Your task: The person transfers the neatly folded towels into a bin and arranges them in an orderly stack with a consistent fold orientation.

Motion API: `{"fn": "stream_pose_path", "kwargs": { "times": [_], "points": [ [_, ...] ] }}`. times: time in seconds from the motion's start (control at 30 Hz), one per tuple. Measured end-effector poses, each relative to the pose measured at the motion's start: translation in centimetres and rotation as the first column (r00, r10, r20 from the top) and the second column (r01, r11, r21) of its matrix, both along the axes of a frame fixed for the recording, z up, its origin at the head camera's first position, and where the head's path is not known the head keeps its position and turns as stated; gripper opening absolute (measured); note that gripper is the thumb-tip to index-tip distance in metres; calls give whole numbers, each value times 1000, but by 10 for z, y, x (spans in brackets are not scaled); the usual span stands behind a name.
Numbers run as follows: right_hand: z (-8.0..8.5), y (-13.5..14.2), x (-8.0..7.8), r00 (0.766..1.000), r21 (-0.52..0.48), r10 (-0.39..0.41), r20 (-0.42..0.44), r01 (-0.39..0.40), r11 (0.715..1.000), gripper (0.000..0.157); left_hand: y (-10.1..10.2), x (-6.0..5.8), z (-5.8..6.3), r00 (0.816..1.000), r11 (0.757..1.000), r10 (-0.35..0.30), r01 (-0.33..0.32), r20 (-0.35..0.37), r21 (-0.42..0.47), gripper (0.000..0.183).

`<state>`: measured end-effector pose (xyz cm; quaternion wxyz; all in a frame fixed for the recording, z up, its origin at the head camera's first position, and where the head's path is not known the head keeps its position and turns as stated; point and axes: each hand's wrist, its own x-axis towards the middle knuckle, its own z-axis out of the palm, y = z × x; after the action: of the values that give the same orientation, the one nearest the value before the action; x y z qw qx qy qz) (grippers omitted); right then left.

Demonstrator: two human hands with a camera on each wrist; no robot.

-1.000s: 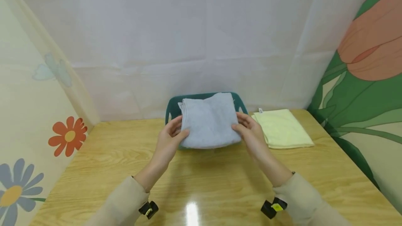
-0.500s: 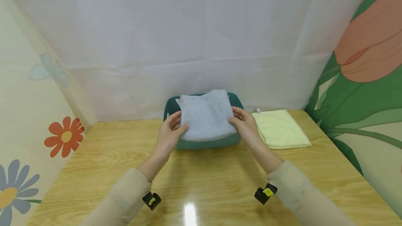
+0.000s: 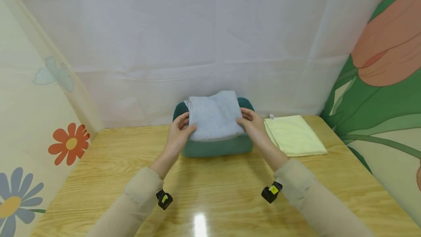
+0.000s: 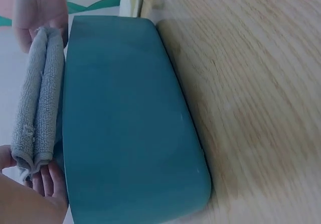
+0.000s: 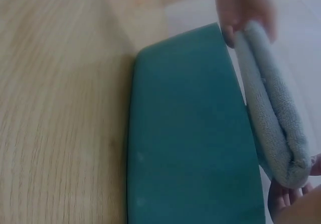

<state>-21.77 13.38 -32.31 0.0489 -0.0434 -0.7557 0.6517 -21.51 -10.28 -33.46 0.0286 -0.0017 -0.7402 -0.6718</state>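
A folded light blue-grey towel (image 3: 215, 116) is held level above a dark teal basket (image 3: 217, 148). My left hand (image 3: 177, 132) grips its left edge, thumb on top and fingers beneath. At the opposite edge my right hand (image 3: 254, 125) pinches the towel the same way. In the left wrist view the folded towel (image 4: 40, 98) shows thick rolled layers just over the basket's rim. The right wrist view shows the towel (image 5: 273, 108) above the basket wall (image 5: 190, 133) too. The towel hides most of the basket's inside.
A folded pale yellow towel (image 3: 296, 135) with a small white tag lies on the wooden table (image 3: 213, 185) to the right of the basket. Behind the basket hangs a white cloth backdrop (image 3: 210, 39). Painted panels stand on both sides.
Both hands have carried the blue-grey towel forward and slightly left, so more of the basket's front wall shows. The yellow towel and basket stay in place.
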Motion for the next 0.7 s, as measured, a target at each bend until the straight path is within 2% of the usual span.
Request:
{"fn": "stream_pose_path", "kwargs": {
  "times": [0.2, 0.4, 0.57, 0.7],
  "points": [
    [-3, 1, -5, 1000, 4, 11, 12, -11, 1000, 50, 0, -3, 1, 1000, 999, -15, 15, 14, -50, 57],
    [-3, 0, -13, 999, 6, 4, 35, -4, 1000, 49, 4, -7, 0, 1000, 998, 4, -3, 14, -55, 56],
    [-5, 0, -16, 1000, 8, 1, 26, -1, 1000, 48, 7, -11, 0, 1000, 996, 1, -4, -24, -94, 55],
    [-8, 1, -18, 1000, 76, 6, -10, -5, 997, 47, 8, -14, 1, 998, 991, -10, 3, -54, -131, 53]
  ]
}}
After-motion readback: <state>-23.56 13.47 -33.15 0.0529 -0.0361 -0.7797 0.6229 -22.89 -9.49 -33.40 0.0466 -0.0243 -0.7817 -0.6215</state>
